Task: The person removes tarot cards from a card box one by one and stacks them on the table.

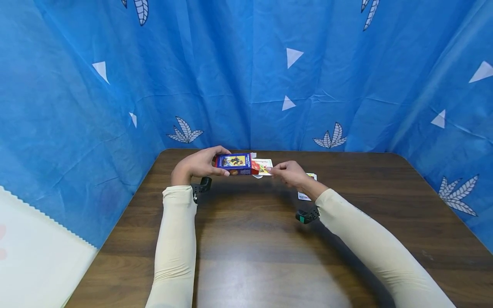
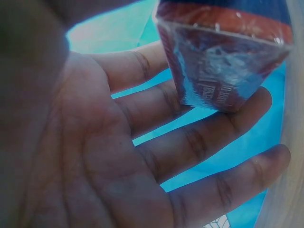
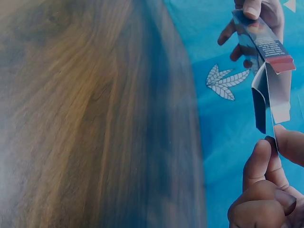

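My left hand [image 1: 197, 164] holds a small blue card box [image 1: 235, 161] with a colourful picture on its front. The box lies sideways, and its open end with red and white flaps [image 3: 279, 64] faces right. A card [image 1: 265, 162] with a white border sticks partly out of that end. Its outer edge is pinched between the thumb and fingers of my right hand [image 1: 290, 172]. In the left wrist view, the shiny wrapped bottom of the box [image 2: 223, 66] shows against the spread fingers [image 2: 190, 147].
Partly behind my right wrist, more cards [image 1: 304, 196] lie on the dark wooden table [image 1: 246, 239]. A blue curtain [image 1: 231, 64] with leaf and triangle prints hangs along the table's far edge and sides. A white cloth [image 1: 34, 248] is at the left.
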The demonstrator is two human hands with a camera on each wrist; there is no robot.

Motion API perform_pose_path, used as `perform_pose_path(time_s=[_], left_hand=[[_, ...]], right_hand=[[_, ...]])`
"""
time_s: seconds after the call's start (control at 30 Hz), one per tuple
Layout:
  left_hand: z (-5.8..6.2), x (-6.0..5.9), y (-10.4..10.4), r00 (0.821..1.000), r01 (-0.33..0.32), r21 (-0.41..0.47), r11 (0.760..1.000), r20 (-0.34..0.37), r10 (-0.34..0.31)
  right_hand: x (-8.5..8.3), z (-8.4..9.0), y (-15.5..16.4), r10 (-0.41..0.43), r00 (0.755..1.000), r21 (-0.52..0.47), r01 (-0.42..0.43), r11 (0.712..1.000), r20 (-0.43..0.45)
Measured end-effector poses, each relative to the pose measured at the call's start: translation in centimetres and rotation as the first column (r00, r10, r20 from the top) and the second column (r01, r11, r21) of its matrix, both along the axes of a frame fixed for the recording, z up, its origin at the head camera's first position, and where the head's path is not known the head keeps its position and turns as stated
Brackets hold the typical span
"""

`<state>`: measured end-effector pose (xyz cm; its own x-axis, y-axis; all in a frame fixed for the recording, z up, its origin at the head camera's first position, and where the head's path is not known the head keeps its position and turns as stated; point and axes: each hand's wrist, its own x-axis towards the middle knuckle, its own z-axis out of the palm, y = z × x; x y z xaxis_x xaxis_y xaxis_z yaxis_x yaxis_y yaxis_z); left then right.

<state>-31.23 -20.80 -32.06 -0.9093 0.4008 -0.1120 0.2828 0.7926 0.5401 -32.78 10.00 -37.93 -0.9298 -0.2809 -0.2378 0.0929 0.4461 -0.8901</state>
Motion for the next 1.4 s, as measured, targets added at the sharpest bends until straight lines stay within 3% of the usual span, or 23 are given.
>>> perform_pose_path(time_s=[0.3, 0.53, 0.7, 0.8, 0.93, 1.17, 1.4], left_hand=[[-0.3, 0.2, 0.1, 0.999, -0.018, 0.007, 1.0, 0.032, 0.018], [-0.4, 0.3, 0.2, 1.0, 0.001, 0.006, 1.0, 0.007, -0.001], [-0.3, 0.1, 0.4, 1.0, 0.017, 0.01, 1.0, 0.011, -0.017], [-0.3, 0.0, 0.6, 1.0, 0.024, 0.005, 1.0, 0.018, -0.024], [-0.8, -0.3, 1.0, 0.999, 0.029, -0.003, 1.0, 0.042, -0.029], [-2.4, -0.8, 1.7, 0.995, 0.02, -0.005, 1.0, 0.094, -0.02], [-3.9, -1.8, 2.2, 0.991, 0.029, -0.013, 0.999, 0.13, -0.028]], right_hand=[[-0.4, -0.7, 1.4, -0.011, 1.0, -0.047, 0.011, 0.999, -0.004], [-1.4, -1.3, 4.2, -0.104, 0.994, -0.108, 0.102, 0.989, -0.017], [-2.3, -1.8, 6.4, -0.181, 0.977, 0.016, 0.184, 0.983, -0.116], [-2.9, -2.4, 8.0, -0.232, 0.955, 0.081, 0.25, 0.965, -0.183], [-3.4, -3.6, 10.0, -0.286, 0.936, 0.125, 0.314, 0.941, -0.204], [-3.6, -5.6, 11.3, -0.284, 0.935, 0.241, 0.332, 0.912, -0.212], [-3.6, -5.7, 11.2, -0.253, 0.938, 0.331, 0.322, 0.887, -0.236]])
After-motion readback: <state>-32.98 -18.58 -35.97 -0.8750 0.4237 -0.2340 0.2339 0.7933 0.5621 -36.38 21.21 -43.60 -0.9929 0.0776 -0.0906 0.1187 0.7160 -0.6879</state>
